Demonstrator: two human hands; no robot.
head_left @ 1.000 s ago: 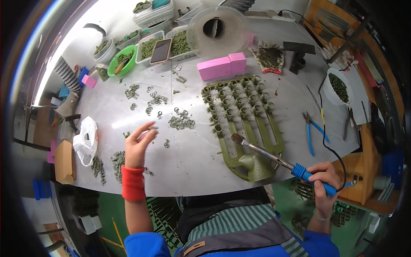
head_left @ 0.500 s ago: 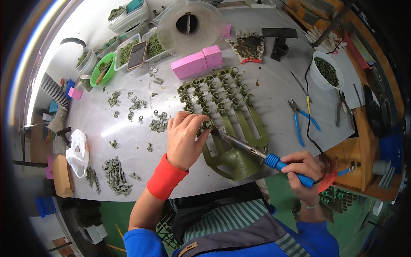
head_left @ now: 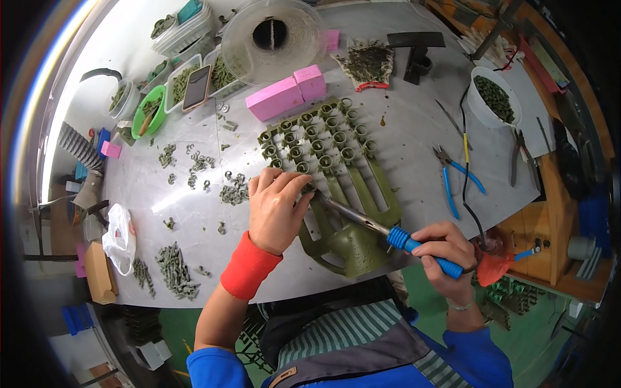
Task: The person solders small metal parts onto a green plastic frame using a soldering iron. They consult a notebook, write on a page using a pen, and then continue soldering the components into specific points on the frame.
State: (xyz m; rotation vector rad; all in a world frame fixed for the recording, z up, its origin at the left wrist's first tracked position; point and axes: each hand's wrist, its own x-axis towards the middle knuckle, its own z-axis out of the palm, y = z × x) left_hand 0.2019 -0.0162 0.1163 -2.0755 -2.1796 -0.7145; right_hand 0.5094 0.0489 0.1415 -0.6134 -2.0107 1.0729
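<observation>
My right hand [head_left: 446,258] is wrapped round the blue handle of a soldering iron [head_left: 362,220]. Its metal shaft points up and left, and the tip is right beside my left fingertips. My left hand [head_left: 278,207], with a red wristband, pinches a small dark green ring-shaped piece [head_left: 309,187] between thumb and forefinger, partly hidden by the fingers. Both meet at the left bar of an olive-green branched frame, which looks like wax [head_left: 359,251]. Rows of small green rings [head_left: 339,138] stand along its bars. The frame lies flat on the grey table.
Loose green pieces [head_left: 176,271] lie in piles at left. Pink blocks [head_left: 275,98] stand behind the frame. Blue-handled pliers [head_left: 447,184] and a white bucket of green pieces [head_left: 495,97] are at right, with the iron's black cord [head_left: 467,161] between. A phone [head_left: 196,87] rests on tubs.
The soldering iron has shifted slightly left, its tip now closer to my left fingertips. My left hand keeps its pinch at the frame. The whole view has moved a little.
</observation>
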